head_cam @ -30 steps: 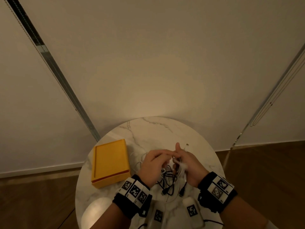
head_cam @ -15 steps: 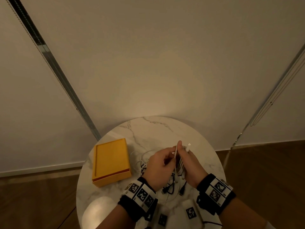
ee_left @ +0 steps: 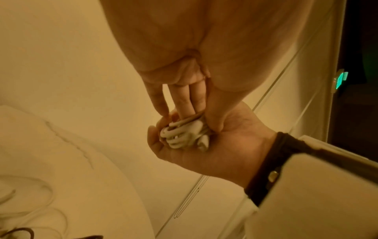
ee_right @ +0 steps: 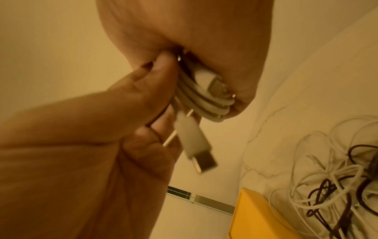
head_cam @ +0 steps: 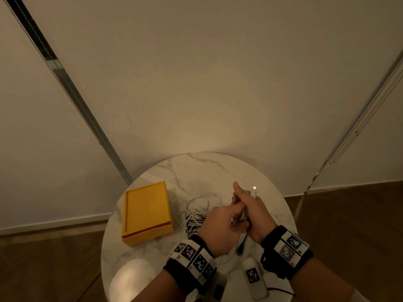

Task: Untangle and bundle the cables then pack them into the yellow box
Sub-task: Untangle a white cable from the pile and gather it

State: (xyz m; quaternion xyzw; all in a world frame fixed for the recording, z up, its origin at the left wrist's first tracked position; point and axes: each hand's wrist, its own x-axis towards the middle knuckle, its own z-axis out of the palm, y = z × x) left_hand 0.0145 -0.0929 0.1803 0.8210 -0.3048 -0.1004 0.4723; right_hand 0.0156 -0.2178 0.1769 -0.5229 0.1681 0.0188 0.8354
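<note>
A coiled white cable (ee_right: pixel 204 100) is held between both hands above the round marble table (head_cam: pixel 218 171). My right hand (head_cam: pixel 246 203) grips the coil (ee_left: pixel 184 135) in its palm, thumb pointing up. My left hand (head_cam: pixel 234 211) pinches the same coil from the left. One white USB plug (ee_right: pixel 196 145) hangs loose from the coil, and a plug tip (head_cam: pixel 254 189) sticks out above the right thumb. A tangle of thin white and dark cables (head_cam: pixel 196 214) lies on the table left of the hands. Further left lies the yellow box (head_cam: pixel 146 212), with its lid on.
Two white marker-tagged devices (head_cam: pixel 254 277) lie near the table's front edge under my wrists, beside a black plug (head_cam: pixel 241 249). A pale wall stands right behind the table. Wooden floor surrounds it.
My left hand has dropped from holding a white strand upright to pinching the coil lower down. Both hands have shifted slightly right, and the plug tip now shows above the right thumb.
</note>
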